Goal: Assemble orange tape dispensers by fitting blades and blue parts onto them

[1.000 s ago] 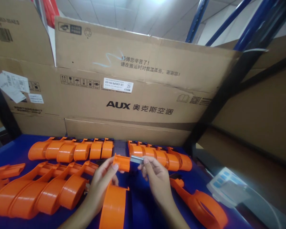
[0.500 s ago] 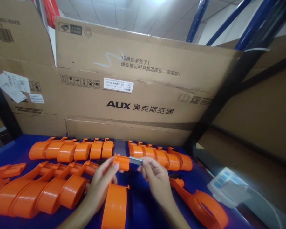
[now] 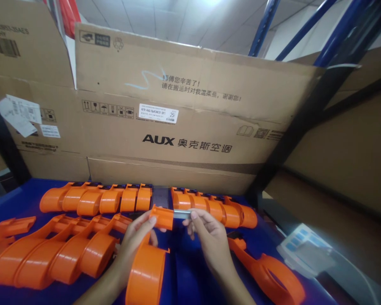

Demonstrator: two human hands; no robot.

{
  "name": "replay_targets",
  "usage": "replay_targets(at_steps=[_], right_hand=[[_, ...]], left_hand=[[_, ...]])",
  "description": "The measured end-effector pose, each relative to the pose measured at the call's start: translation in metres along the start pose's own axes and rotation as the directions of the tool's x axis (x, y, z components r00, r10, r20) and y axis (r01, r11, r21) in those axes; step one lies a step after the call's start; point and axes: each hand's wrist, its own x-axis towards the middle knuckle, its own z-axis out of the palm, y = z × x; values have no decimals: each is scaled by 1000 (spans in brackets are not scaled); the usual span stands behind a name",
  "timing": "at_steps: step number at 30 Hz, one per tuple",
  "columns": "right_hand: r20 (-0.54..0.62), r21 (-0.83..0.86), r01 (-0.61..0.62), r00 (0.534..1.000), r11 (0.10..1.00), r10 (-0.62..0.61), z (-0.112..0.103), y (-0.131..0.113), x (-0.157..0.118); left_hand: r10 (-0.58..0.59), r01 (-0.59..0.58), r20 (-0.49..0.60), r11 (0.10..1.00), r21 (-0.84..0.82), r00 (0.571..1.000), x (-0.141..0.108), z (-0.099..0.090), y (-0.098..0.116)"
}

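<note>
My left hand (image 3: 139, 234) grips an orange tape dispenser body (image 3: 146, 271) by its squared end, thumb on top. Its wide round ring hangs below, toward me. My right hand (image 3: 208, 233) pinches a short silver metal strip (image 3: 180, 214) between thumb and fingers. The strip's left end meets the right edge of the squared end; whether it sits inside is hidden. Nearest on the left are several similar orange bodies (image 3: 65, 260) in an overlapping row. Another single orange body (image 3: 274, 275) lies to the right of my right hand.
Two rear rows of orange bodies (image 3: 90, 203) with black parts stand on the blue surface (image 3: 190, 271). Behind them rises a large cardboard sheet (image 3: 190, 165). A dark post (image 3: 273, 165) borders the right, beside a white-and-blue box (image 3: 306, 250).
The orange body has tilted in my left hand, its ring swinging left. My right hand has shifted slightly right, and the metal strip has turned a little. A bit more of its upper edge shows.
</note>
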Motion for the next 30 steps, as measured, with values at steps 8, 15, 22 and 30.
replay_targets(at_steps=[8, 15, 22, 30], right_hand=[[-35, -31, 1, 999, 1000, -3, 1, -2, -1], [-12, -37, 21, 1000, 999, -21, 2, -4, -3], [66, -67, 14, 998, 998, -9, 1, -3, -2], [204, 102, -178, 967, 979, 155, -2, 1, -4]], left_hand=[[61, -62, 39, 997, 35, 997, -2, 5, 9], [64, -64, -15, 997, 31, 998, -15, 15, 14], [79, -79, 10, 994, 79, 997, -11, 16, 13], [97, -113, 135, 987, 110, 986, -14, 8, 11]])
